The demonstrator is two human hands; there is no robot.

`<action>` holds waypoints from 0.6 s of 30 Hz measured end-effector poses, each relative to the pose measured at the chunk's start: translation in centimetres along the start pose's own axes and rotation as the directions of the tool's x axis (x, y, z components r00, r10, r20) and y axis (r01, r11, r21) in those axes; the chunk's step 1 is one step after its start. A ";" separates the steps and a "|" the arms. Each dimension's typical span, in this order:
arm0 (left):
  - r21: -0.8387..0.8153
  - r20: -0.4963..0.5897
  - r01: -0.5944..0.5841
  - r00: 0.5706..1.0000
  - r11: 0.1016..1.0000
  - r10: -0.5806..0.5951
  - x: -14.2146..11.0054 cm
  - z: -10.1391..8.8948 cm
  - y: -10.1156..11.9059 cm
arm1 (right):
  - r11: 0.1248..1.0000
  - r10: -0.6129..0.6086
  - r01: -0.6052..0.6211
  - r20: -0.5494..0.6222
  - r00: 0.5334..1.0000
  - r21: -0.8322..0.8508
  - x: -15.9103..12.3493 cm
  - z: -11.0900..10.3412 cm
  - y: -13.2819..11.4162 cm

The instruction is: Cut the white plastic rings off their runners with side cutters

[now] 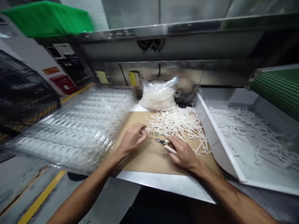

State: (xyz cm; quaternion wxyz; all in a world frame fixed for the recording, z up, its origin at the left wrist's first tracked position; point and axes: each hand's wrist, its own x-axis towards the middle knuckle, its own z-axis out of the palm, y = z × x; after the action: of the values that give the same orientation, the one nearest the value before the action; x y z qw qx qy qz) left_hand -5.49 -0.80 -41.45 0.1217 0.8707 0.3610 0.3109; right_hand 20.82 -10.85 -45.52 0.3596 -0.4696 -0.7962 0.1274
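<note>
The right hand (183, 152) is clamping side cutters (161, 142), while the left hand (132, 139) is pinching a small white plastic piece (143, 131). White plastic runners (179, 126) are lying heaped beyond both hands on a cardboard sheet (149, 158).

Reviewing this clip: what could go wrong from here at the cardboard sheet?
The metal cutters in the right hand point toward the left hand, so a slip might nick its fingers. The loose white plastic pieces could also slide off the cardboard sheet into the white tray.
</note>
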 end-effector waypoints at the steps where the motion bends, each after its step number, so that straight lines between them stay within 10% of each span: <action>1: -0.020 -0.033 -0.013 0.999 1.000 0.013 0.7 -0.1 0.2 | 1.000 0.007 -0.007 -0.012 1.000 0.015 0.0 0.1 0.0; 11: -0.271 -0.266 -0.131 0.962 0.954 0.057 4.1 1.7 1.4 | 0.946 0.273 -0.266 -0.015 0.962 0.185 0.6 -1.7 -1.3; 18: -0.322 -0.297 -0.217 0.947 0.921 0.119 2.5 2.6 0.9 | 0.706 0.421 -0.420 0.139 0.896 0.570 1.3 -2.1 -2.0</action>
State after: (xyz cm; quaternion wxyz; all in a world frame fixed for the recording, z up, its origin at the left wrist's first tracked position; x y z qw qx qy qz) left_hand -1.99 0.34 -41.91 0.1969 0.8119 0.2364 0.4961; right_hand 20.57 -11.13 -42.36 0.4487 -0.5040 -0.5889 0.4448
